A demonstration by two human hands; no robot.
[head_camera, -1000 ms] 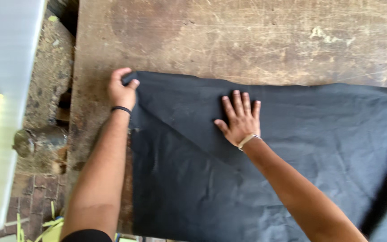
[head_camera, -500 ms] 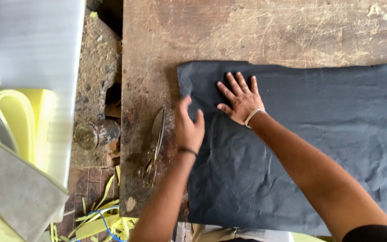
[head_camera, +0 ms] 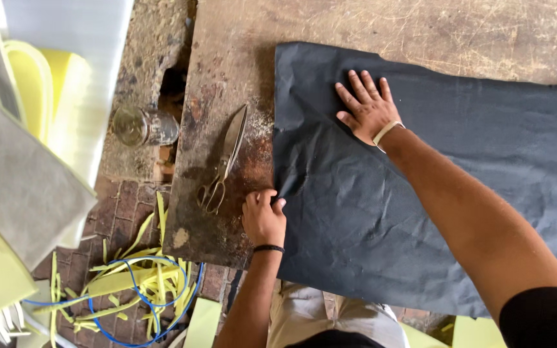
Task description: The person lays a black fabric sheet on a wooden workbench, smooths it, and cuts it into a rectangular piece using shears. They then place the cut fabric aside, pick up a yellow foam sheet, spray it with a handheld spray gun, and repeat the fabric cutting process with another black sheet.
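Near the surface's left edge: left hand (head_camera: 263, 216) pinches the black cloth's (head_camera: 420, 212) edge; right hand (head_camera: 367, 106) flat, fingers spread. Cloth looks thin, limp; best gripped by edges.

Head view, single camera: you look steeply down from above your own arms, close over the worn wooden table (head_camera: 381, 26). The near table edge sits low in frame and the far side runs off the top. The brick floor (head_camera: 124, 212) fills the left side. No second view exists, so no part of the scene is shared.
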